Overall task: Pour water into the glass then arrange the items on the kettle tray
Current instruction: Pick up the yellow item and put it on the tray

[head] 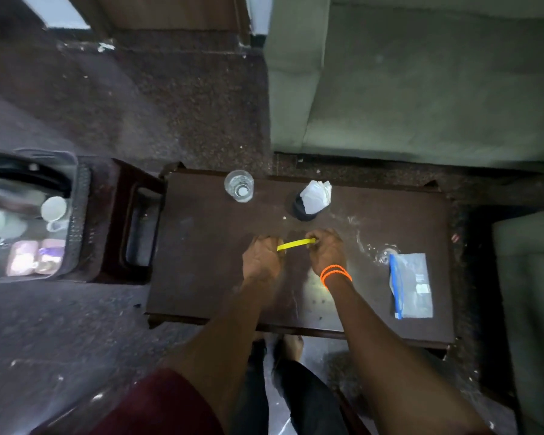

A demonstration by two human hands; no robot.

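Yellow sachet; dark brown table; orange bracelets; green sofa.

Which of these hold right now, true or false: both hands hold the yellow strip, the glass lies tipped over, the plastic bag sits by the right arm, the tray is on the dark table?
1. Both hands, left hand and right hand, pinch the yellow strip: true.
2. The glass lies tipped over: false, it stands upright.
3. The plastic bag lies on the dark table right of the right arm: true.
4. The tray is on the dark table: false, it sits on a separate stand to the left.
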